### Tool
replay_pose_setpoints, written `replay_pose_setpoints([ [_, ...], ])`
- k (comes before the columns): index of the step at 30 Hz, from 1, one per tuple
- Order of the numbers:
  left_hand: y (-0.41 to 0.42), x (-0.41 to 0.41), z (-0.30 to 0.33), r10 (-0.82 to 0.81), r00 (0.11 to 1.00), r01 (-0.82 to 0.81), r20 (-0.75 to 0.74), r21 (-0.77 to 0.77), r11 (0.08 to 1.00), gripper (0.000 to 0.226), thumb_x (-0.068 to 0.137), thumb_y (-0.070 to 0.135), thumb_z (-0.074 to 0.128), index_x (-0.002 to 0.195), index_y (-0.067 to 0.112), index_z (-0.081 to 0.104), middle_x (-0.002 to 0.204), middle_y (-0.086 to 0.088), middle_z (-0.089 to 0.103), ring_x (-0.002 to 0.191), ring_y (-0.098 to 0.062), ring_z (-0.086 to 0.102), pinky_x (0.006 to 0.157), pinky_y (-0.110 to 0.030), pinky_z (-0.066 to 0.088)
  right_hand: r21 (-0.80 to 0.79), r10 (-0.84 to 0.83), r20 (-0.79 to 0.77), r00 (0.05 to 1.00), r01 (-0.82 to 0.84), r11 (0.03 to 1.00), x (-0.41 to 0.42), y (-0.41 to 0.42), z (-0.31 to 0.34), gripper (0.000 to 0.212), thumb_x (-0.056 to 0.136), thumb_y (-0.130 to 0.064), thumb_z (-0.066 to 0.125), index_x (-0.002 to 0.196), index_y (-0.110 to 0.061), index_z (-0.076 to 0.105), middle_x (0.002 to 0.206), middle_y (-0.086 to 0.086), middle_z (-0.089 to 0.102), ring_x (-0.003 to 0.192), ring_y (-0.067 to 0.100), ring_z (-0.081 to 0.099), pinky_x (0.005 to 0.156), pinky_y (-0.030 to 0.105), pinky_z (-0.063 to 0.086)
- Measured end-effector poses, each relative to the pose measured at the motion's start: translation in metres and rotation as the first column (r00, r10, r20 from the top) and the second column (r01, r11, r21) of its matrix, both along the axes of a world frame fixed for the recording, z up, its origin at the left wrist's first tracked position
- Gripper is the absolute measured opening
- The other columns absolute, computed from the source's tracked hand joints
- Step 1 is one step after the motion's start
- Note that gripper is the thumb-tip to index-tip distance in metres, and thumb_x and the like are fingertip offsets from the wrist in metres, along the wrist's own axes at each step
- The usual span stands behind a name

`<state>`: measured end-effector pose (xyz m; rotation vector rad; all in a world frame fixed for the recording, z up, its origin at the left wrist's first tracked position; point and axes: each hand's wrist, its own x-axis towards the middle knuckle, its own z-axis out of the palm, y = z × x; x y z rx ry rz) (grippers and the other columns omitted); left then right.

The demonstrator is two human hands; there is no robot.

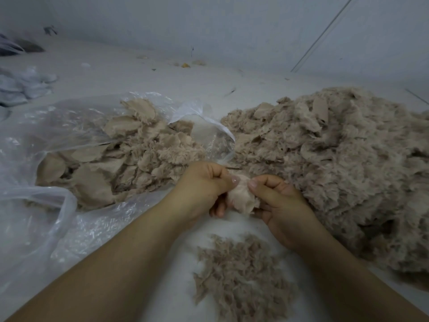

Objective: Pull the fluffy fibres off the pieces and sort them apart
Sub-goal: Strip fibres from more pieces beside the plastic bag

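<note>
Beige piece: a small fuzzy scrap point(241, 198) held up between both hands, just above the white floor point(176, 75); every place below is given from this piece.
Left hand: the left hand point(204, 187) sits at the piece's left edge, fingers curled, thumb tip pressed against the piece's upper left; the lower fingers wrap under it.
Right hand: the right hand point(278, 203) sits at the piece's right edge, thumb and forefinger pinching its upper right corner, the other fingers curled below.
Grip: both hands are clamped on the same piece, thumbs nearly meeting over its top; the piece bulges out between and below the two thumbs.
Loose fibres: a flat scatter of brownish fluff point(241, 275) lies on the floor below the piece, nearer the person, between the two forearms and apart from the hands.
Big heap: a large mound of fuzzy beige pieces point(336, 163) rises to the right of the piece and behind it; the right hand is just beside its edge.
Bag: a clear plastic bag point(46, 126) spreads to the left of the piece, its mouth open toward the hands.
Bagged pieces: a pile of beige pieces point(130, 154), many showing a smooth backing, lies in the bag's mouth, up and left of the piece.
Far left: pale fabric bits point(25, 84) lie well beyond the bag.
</note>
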<state>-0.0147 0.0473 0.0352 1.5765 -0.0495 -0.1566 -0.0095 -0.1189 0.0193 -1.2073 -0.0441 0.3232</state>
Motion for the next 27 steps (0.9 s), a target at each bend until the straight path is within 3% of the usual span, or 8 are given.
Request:
replay_pose_setpoints([
  [4, 0.001, 0.002, 0.000, 0.086, 0.996, -0.086, 0.037, -0.011, 0.996, 0.023, 0.093, 0.006, 0.061, 0.071, -0.003, 0.062, 0.046, -0.013, 0.054, 0.030, -0.016, 0.044, 0.033, -0.019, 0.030, 0.076, 0.006, -0.037, 0.999, -0.003, 0.997, -0.001, 0.001, 0.001, 0.013, 0.075, -0.016, 0.063, 0.064, -0.016, 0.070, 0.071, 0.009, 0.071, 0.064, 0.016, 0.070, 0.055, 0.026, 0.056],
  [9, 0.006, 0.004, 0.001, 0.166, 0.979, -0.163, 0.118, -0.035, 0.986, 0.027, 0.093, 0.006, 0.061, 0.066, 0.005, 0.061, 0.045, -0.010, 0.054, 0.030, -0.017, 0.043, 0.036, -0.019, 0.030, 0.134, -0.019, -0.070, 0.997, 0.029, 0.991, -0.001, 0.002, 0.001, 0.011, 0.094, -0.007, 0.050, 0.083, -0.006, 0.053, 0.047, -0.003, 0.058, 0.047, 0.007, 0.060, 0.054, 0.023, 0.056],
  [11, 0.008, 0.005, 0.002, 0.195, 0.969, -0.192, 0.150, -0.040, 0.981, 0.026, 0.093, 0.007, 0.061, 0.068, 0.004, 0.060, 0.044, -0.008, 0.054, 0.031, -0.017, 0.043, 0.037, -0.020, 0.032, 0.090, -0.030, -0.051, 0.998, 0.035, 0.995, 0.000, 0.002, 0.001, 0.013, 0.095, -0.010, 0.051, 0.084, -0.005, 0.054, 0.046, -0.006, 0.054, 0.044, 0.004, 0.056, 0.054, 0.022, 0.055],
  [14, 0.008, 0.006, 0.001, 0.207, 0.965, -0.202, 0.161, -0.047, 0.978, 0.023, 0.093, 0.007, 0.062, 0.070, 0.003, 0.061, 0.044, -0.008, 0.054, 0.030, -0.017, 0.043, 0.038, -0.021, 0.033, 0.061, 0.029, 0.021, 0.999, -0.030, 0.998, -0.002, 0.002, 0.004, 0.018, 0.080, -0.022, 0.060, 0.083, -0.005, 0.057, 0.047, -0.007, 0.054, 0.043, 0.002, 0.055, 0.055, 0.021, 0.054],
  [17, 0.006, 0.005, 0.000, 0.194, 0.968, -0.188, 0.162, -0.051, 0.981, 0.026, 0.094, 0.008, 0.060, 0.068, 0.004, 0.061, 0.043, -0.008, 0.054, 0.030, -0.018, 0.043, 0.038, -0.022, 0.032, 0.050, 0.036, 0.038, 0.999, -0.037, 0.998, -0.003, 0.002, 0.003, 0.015, 0.074, -0.016, 0.064, 0.082, -0.005, 0.058, 0.060, -0.001, 0.066, 0.055, 0.005, 0.063, 0.055, 0.021, 0.053],
  [19, 0.005, 0.005, -0.001, 0.179, 0.970, -0.175, 0.161, -0.042, 0.984, 0.028, 0.095, 0.008, 0.059, 0.068, 0.005, 0.060, 0.045, -0.010, 0.055, 0.031, -0.018, 0.043, 0.038, -0.022, 0.032, 0.047, 0.029, 0.019, 0.999, -0.030, 0.998, -0.002, 0.001, 0.003, 0.007, 0.081, -0.009, 0.062, 0.081, -0.004, 0.057, 0.061, 0.002, 0.066, 0.055, 0.007, 0.063, 0.055, 0.021, 0.054],
  [22, 0.007, 0.006, -0.002, 0.211, 0.964, -0.203, 0.159, -0.062, 0.977, 0.026, 0.096, 0.009, 0.058, 0.071, 0.004, 0.058, 0.047, -0.009, 0.056, 0.031, -0.017, 0.042, 0.038, -0.020, 0.032, -0.003, 0.010, 0.000, 1.000, -0.010, 1.000, 0.000, 0.001, 0.002, 0.013, 0.095, -0.003, 0.051, 0.083, -0.006, 0.053, 0.047, -0.007, 0.055, 0.044, 0.002, 0.054, 0.056, 0.022, 0.054],
  [27, 0.017, 0.012, 0.000, 0.303, 0.938, -0.287, 0.167, -0.110, 0.951, 0.030, 0.095, 0.008, 0.059, 0.065, 0.011, 0.055, 0.045, -0.008, 0.055, 0.030, -0.016, 0.040, 0.036, -0.020, 0.032, -0.033, -0.052, -0.025, 0.998, 0.051, 0.998, 0.003, 0.001, -0.002, 0.015, 0.096, -0.004, 0.052, 0.081, -0.008, 0.053, 0.043, -0.007, 0.037, 0.039, 0.003, 0.038, 0.054, 0.023, 0.053],
])
